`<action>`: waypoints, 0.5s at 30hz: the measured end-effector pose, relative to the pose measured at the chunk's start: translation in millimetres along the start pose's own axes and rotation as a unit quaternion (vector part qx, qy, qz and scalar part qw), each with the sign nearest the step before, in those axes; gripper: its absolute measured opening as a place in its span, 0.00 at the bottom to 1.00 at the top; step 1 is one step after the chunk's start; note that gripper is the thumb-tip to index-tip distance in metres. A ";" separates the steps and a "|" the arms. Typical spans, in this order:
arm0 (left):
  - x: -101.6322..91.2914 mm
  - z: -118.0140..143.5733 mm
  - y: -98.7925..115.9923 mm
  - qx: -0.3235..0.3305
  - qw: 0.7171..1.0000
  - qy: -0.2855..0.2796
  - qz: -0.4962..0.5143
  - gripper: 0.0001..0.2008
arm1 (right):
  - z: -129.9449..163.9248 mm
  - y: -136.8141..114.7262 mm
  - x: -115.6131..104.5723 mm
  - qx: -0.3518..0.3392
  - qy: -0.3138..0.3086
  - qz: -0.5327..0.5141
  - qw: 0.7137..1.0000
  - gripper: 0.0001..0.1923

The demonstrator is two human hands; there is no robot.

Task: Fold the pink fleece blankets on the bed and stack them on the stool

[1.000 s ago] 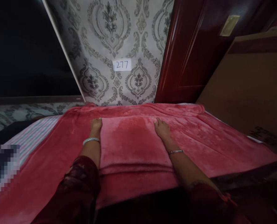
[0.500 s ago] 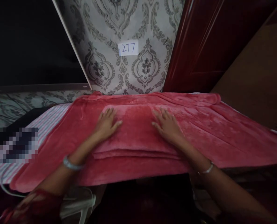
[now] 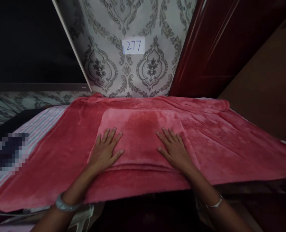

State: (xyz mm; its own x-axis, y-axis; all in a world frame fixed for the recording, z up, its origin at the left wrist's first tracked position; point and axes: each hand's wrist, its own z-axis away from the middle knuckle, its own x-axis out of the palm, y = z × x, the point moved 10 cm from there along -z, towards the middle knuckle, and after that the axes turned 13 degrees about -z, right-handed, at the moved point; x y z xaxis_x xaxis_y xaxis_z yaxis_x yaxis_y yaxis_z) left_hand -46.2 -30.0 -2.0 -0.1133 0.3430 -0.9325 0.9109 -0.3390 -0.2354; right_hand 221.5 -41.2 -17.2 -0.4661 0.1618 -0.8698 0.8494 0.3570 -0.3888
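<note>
- Red fleece folded blanket [image 3: 143, 135] lies dead ahead of both hands, on top of a spread red blanket [image 3: 229, 141] of the same cloth.
- Long axis of the folded piece runs left-right; its near fold edge sits just under the palms.
- Left hand [image 3: 106, 151] lies flat with fingers spread, pressing the left near corner; it grips nothing.
- Right hand [image 3: 174, 149] lies flat with fingers spread on the right near part; it grips nothing.
- Both hands are about equally near, with bare cloth between them.
- Far edge is close to the patterned wall [image 3: 114, 64]; striped sheet [image 3: 36, 129] shows to the left, and open blanket extends to the right.
- Near edge of the spread blanket overhangs into a dark gap.
</note>
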 end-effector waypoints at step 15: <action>-31.7 71.7 3.4 0.125 0.982 0.136 -0.041 0.38 | 74.8 6.5 -32.2 -0.076 0.010 -0.019 0.997 0.37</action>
State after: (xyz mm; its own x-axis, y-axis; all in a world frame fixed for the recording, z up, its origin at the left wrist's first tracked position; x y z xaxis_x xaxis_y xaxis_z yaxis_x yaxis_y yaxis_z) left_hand -68.0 -104.9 7.2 -0.0401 0.5878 -0.8080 0.7731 -0.4941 -0.3978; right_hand 260.5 -112.9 -14.5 -0.5024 0.1629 -0.8491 0.7849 0.4978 -0.3690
